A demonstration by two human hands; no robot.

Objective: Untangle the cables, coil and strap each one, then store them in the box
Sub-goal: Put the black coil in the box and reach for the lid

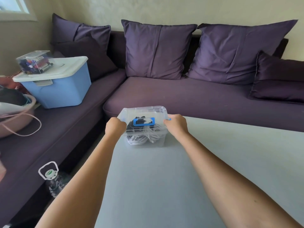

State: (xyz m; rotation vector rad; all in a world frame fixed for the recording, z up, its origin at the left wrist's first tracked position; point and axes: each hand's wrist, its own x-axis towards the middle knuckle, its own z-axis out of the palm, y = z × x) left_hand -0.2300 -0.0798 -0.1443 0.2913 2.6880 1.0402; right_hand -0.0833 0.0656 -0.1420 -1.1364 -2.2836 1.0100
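Observation:
A small clear plastic box [144,112] with a lid and a blue handle [144,122] stands at the far left corner of the grey table [164,178]. Through its walls I see white cables [141,139] and something black under the lid. My left hand [115,126] is closed on the box's left end. My right hand [176,125] grips the right end, over a blue clip. Both arms reach forward across the table.
A purple corner sofa [189,96] with cushions runs behind and to the left. On it sit a blue tub with a white lid [57,89], a clear case of small items [34,62] and a pink basket [16,116]. A water bottle [54,180] stands on the floor.

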